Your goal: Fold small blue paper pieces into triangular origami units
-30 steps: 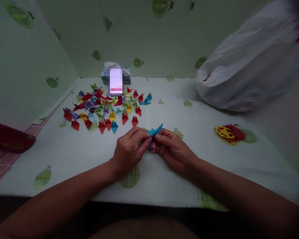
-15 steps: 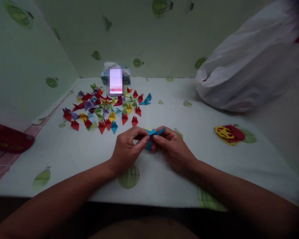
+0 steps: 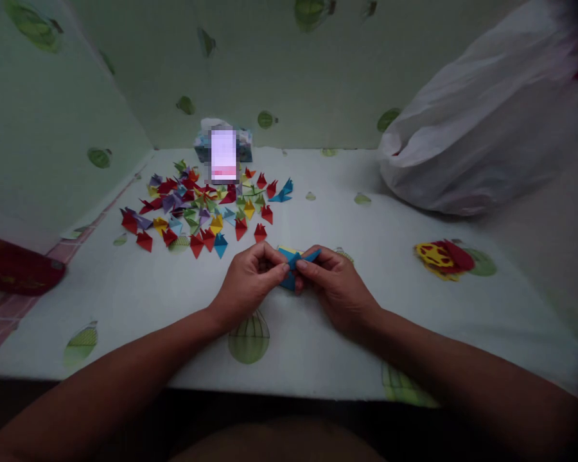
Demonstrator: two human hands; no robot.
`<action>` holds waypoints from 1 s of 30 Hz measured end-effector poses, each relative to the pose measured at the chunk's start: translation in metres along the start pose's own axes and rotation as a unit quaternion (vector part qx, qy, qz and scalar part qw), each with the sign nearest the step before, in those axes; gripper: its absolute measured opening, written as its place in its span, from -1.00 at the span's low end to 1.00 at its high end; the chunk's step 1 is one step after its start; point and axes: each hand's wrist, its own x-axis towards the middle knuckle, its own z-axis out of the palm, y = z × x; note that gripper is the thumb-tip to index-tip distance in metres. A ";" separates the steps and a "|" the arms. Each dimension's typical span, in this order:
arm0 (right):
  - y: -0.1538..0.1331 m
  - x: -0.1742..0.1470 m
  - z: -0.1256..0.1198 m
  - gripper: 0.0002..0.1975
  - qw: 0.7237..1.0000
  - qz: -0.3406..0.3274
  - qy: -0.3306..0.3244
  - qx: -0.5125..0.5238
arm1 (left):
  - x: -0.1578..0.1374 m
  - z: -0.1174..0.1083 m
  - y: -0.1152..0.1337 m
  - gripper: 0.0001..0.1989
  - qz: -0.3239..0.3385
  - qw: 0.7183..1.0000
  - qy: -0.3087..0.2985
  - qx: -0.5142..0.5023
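Note:
Between my hands, above the near middle of the table, is a folded piece of blue origami paper [image 3: 289, 277] with a pointed flap sticking out to the right. My left hand [image 3: 251, 274] pinches its left side between thumb and fingers. The thumb and fingers of my right hand [image 3: 340, 282] are closed on the pointed right part. A thin yellow edge shows behind the blue paper. Beyond my left hand lies a spread of small folded paper cranes [image 3: 207, 205] in red, purple, yellow, green and blue.
A lit phone [image 3: 223, 154] leans on a tissue box [image 3: 245, 146] at the back. A large white plastic bag [image 3: 462, 141] stands at the back right. Red and yellow cut-out pieces [image 3: 443, 256] lie to the right. A red pouch [image 3: 19, 266] is at the left edge.
My hands stay almost in place. The blue paper's near-middle part now looks flatter, and my left fingers have shifted slightly on it.

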 end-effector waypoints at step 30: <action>-0.007 0.003 -0.004 -0.76 0.999 -0.014 -0.032 -0.034 | 0.004 -0.005 -0.005 -0.82 -0.060 0.993 -0.036 -0.091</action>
